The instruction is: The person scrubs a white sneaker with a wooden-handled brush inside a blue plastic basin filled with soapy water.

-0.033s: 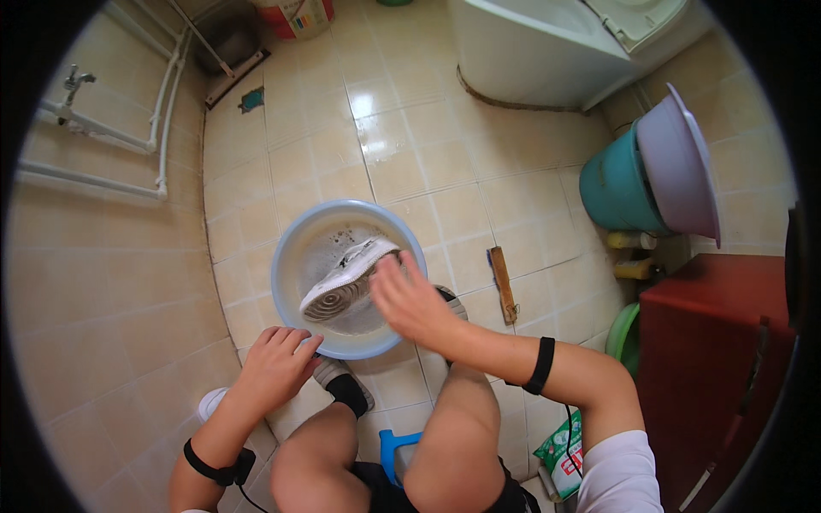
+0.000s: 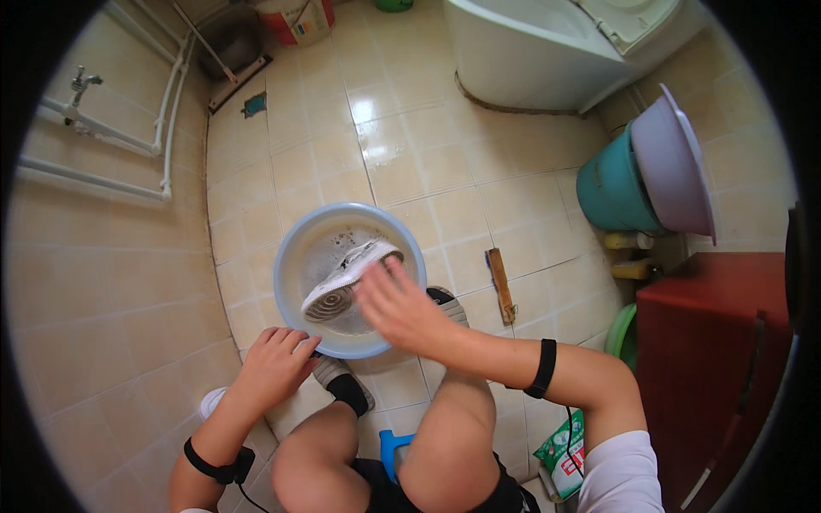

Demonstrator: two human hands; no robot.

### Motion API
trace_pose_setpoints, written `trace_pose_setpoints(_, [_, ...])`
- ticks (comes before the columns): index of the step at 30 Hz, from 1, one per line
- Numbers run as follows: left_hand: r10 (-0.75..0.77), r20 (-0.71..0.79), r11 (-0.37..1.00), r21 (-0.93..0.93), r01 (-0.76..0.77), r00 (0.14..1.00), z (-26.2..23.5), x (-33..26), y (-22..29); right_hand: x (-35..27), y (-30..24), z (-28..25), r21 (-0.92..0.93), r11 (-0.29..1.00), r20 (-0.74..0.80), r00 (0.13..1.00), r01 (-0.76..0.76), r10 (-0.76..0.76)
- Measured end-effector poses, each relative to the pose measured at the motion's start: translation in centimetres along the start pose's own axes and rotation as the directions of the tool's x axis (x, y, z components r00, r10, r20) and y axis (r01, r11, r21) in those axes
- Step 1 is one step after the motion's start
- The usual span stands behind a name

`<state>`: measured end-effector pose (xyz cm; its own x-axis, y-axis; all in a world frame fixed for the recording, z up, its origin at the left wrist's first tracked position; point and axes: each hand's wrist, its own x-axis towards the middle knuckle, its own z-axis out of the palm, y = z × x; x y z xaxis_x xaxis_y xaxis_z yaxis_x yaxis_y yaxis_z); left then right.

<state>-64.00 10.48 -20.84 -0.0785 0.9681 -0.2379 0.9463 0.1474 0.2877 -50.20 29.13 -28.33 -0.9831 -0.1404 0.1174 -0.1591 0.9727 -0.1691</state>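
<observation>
A light-blue basin [image 2: 284, 301] stands on the floor in front of my feet, with some water and dark specks in it. Inside lies a white sneaker [image 2: 363, 259], tilted on its side so that part of its grey ringed sole shows. My right hand [image 2: 398, 309] is over the basin's right side, in front of the sneaker, its fingers stretched out and slightly blurred. Whether they touch the shoe is unclear. At the near left rim is my left hand [image 2: 278, 366], its fingers loosely bent and nothing seen in them.
A wooden-backed brush [image 2: 500, 286] lies on the tiles to the right. Farther right are a teal bucket [image 2: 617, 188], a lilac basin [image 2: 676, 167] and a red cabinet [image 2: 714, 333]. A green packet [image 2: 564, 449] is beside my right leg; pipes [image 2: 103, 128] run along the left wall.
My right hand has shifted slightly left and down, toward me, across the sneaker. The left hand stays at the rim. The whole view has moved a little.
</observation>
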Motion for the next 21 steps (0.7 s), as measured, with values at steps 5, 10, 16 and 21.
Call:
trace_pose_setpoints(5, [-0.223,0.095,0.949,-0.208,0.239,0.970,-2.6,-4.8,-0.2,1.8,-5.4,-9.8,0.477,0.810,-0.232,0.937,0.342,-0.259])
trace_pose_setpoints(10, [-0.453,0.073,0.768,-0.474,0.430,0.889,-5.3,-7.8,1.7,0.7,-10.6,-16.4,0.513,0.555,-0.359,0.751,0.655,-0.555])
trace_pose_setpoints(16, [-0.474,-0.012,0.737,-0.553,0.389,0.880,-7.9,-11.6,4.3,-0.6,-14.3,-19.2,0.476,0.507,-0.320,0.679,0.719,-0.661])
trace_pose_setpoints(21, [-0.447,-0.079,0.778,-0.526,0.344,0.891,-8.9,-15.9,5.1,-1.0,-13.9,-21.9,0.677,0.635,-0.080,0.895,0.372,-0.438])
